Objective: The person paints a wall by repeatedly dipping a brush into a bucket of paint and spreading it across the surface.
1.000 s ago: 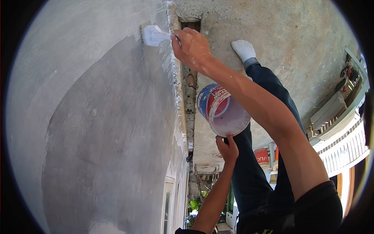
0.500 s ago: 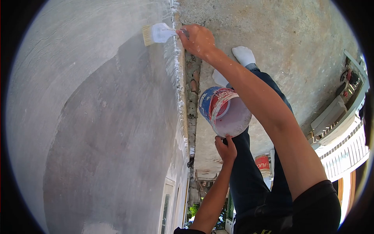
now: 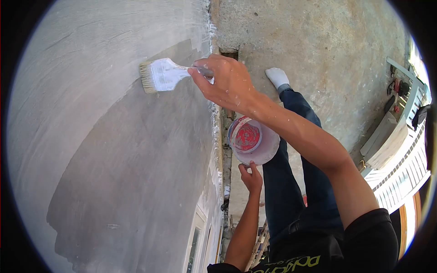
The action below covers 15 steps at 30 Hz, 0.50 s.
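Head view of a person working at a wall [image 3: 127, 159] with two bare hands. The right hand [image 3: 230, 84] is gripping a brush [image 3: 168, 75], its thumb and fingers closing round the grey handle [image 3: 207, 72]. The brush is lying to the left of this hand, its long axis running nearly crosswise in the view, from the handle at the knuckles to the bristles [image 3: 147, 78] at the far end. The bristles are pointing away from the person's legs [image 3: 282, 182] and are overlying the border between the pale and the dark areas of the wall; whether they are touching it, the view is not showing clearly. The left hand [image 3: 251, 179] is grasping the rim of a bucket [image 3: 269, 148] from the side nearer the torso, its thumb pressing at the lip. The bucket is tilting, its mouth facing the camera and showing red within a whitish inner wall. It is hanging below the right forearm, in front of the legs. Of the two hands, the right is lying nearer the bristles, the left farther back, toward the body. A socked foot [image 3: 276, 77] is resting on the floor [image 3: 318, 59] beyond the bucket.
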Motion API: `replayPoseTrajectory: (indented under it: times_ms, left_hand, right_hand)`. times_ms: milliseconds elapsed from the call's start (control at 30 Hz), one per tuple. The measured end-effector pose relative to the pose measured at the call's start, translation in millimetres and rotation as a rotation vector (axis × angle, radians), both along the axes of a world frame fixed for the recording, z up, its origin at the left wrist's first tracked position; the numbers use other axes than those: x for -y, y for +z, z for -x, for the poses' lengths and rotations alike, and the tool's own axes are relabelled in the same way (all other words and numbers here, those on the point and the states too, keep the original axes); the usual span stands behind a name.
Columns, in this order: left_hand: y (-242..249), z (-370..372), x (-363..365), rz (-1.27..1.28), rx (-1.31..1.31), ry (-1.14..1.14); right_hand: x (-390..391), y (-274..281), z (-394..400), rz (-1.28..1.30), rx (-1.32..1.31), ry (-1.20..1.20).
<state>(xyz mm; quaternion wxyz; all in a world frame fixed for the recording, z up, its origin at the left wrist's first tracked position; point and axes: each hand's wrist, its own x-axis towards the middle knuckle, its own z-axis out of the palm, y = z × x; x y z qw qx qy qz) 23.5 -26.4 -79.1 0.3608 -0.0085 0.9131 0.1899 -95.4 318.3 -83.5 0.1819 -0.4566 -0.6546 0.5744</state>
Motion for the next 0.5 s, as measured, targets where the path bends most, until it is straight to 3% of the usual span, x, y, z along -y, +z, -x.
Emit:
replayPoseTrajectory:
  times_ms: [67,167,300,400,500]
  left_hand:
    - [21.2,7.2,14.3,-0.055,0.012,0.030]
    - [57.6,20.2,28.9,-0.071,0.087,0.098]
    - [92.8,26.5,55.9,-0.087,0.087,0.181]
    - [111.9,22.0,79.2,-0.098,0.068,0.267]
    - [132.4,19.8,121.2,-0.055,0.055,0.256]
  right_hand:
    - [2.9,-7.7,-3.3,0.085,0.005,0.036]
    - [3.9,-69.1,2.4,0.068,0.059,0.071]
    - [-4.6,-130.4,18.2,0.069,0.372,0.043]
    - [-1.7,-133.0,29.1,-0.023,0.446,0.039]
    - [-3.0,-85.2,33.3,-0.055,0.377,0.035]
